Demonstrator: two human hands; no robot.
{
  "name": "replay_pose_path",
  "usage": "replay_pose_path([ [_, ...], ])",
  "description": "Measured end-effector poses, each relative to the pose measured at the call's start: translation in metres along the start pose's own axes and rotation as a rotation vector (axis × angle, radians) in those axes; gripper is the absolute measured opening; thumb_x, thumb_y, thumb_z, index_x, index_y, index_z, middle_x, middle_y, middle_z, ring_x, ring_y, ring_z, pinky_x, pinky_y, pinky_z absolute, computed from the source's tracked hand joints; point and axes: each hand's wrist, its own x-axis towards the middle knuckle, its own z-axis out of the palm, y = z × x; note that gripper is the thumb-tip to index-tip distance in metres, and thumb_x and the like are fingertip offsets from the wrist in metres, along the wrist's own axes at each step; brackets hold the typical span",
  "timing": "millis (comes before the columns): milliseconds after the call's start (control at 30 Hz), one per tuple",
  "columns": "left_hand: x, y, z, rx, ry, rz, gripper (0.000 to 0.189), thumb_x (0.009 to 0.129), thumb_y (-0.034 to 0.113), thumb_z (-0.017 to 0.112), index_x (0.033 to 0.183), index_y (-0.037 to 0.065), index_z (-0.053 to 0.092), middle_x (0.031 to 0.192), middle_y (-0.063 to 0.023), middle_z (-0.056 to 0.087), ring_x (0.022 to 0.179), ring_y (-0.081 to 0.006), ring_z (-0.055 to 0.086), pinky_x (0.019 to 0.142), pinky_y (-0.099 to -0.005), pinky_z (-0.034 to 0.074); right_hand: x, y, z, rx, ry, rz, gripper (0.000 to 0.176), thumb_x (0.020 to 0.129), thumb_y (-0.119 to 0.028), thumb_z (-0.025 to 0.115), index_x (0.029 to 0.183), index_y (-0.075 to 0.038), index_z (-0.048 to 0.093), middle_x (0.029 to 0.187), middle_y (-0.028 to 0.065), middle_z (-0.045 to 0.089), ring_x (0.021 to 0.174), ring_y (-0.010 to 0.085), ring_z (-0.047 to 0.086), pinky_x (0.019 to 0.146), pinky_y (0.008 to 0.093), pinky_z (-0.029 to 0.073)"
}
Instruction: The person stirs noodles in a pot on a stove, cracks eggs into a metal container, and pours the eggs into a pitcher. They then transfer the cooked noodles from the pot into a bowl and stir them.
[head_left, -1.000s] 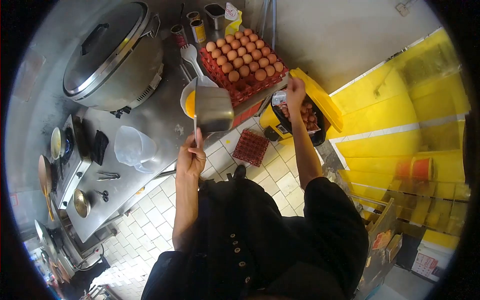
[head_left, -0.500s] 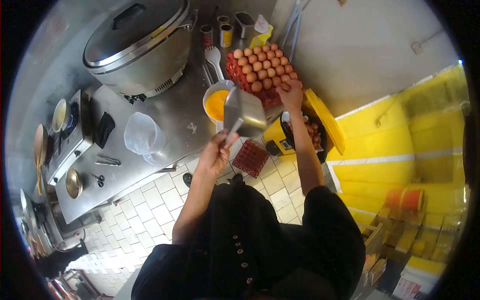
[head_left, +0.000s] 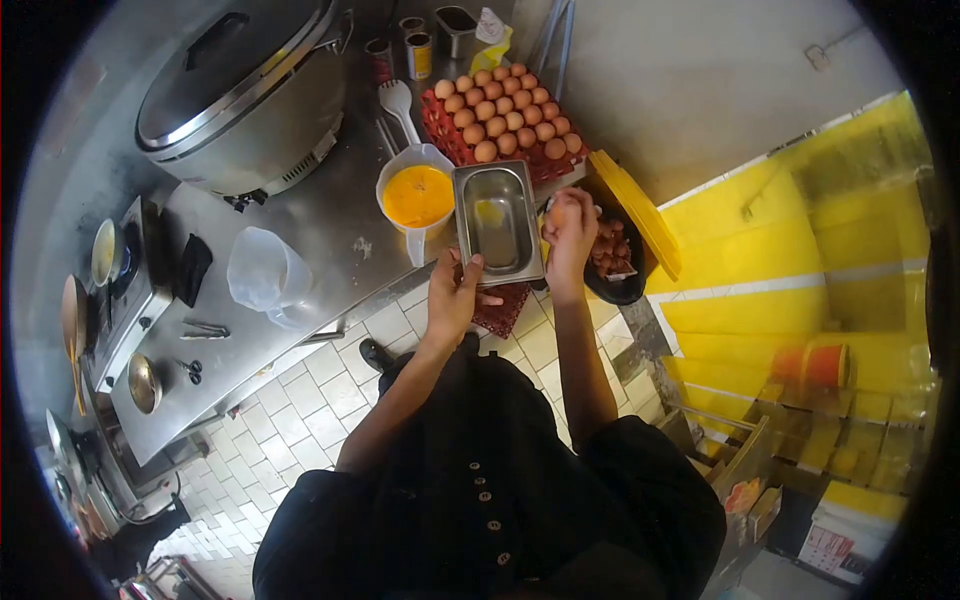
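Metal pan levelling out as an egg reaches its rim

The left hand [head_left: 453, 295], seen tipping the metal pan [head_left: 505, 255] half a second ago, is now holding it level beside the jug [head_left: 417, 232] of beaten-looking yellow egg [head_left: 418, 197], thumb and fingers gripping its near edge. A little clear and yellow liquid is showing inside. The right hand [head_left: 570, 238], earlier reaching into the red egg tray [head_left: 434, 120], is now hovering at the pan's right side, fingers curling around an egg [head_left: 558, 213]. The yellow-lidded bin [head_left: 617, 293] is standing beyond it, holding shells. Red lettering is showing on the packet [head_left: 490, 27] behind the tray, and a label is wrapping the yellow tin [head_left: 419, 57]; both are too small to read
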Motion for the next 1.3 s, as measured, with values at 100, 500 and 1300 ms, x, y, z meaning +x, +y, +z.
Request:
replay_pose_path([
  [100,0.0,0.001,0.006,0.012,0.005,-0.001,0.012,0.1,0.015,0.054,0.099,0.005,0.047,0.079,0.0007,0.046,0.069,-0.007,0.05,0.053,-0.0267,0.06,0.002,-0.001,-0.003,-0.14,-0.058,-0.026,0.015,0.094,-0.019,0.059,0.097,-0.004,0.06,0.081,-0.0029,0.053,0.066,0.0044,0.045,0.059,0.0195,0.036],
  [500,0.006,-0.009,0.008,0.013,0.023,-0.016,0.011,0.1,0.011,0.054,0.1,0.002,0.048,0.083,-0.0017,0.049,0.064,-0.0067,0.05,0.049,-0.0255,0.06,0.001,-0.005,-0.007,-0.102,-0.05,0.038,0.011,0.093,-0.014,0.058,0.098,-0.004,0.058,0.082,-0.0012,0.053,0.061,0.0032,0.043,0.054,0.0194,0.035],
  [1300,0.018,-0.003,0.018,0.115,-0.112,-0.09,0.02,0.1,0.018,0.057,0.109,0.003,0.047,0.093,-0.0061,0.05,0.08,-0.0145,0.057,0.055,-0.0292,0.062,0.039,-0.058,0.02,-1.364,-0.947,-0.498,0.047,0.091,-0.038,0.066,0.118,-0.005,0.046,0.102,0.0256,0.064,0.087,0.046,0.065,0.069,0.0517,0.052],
])
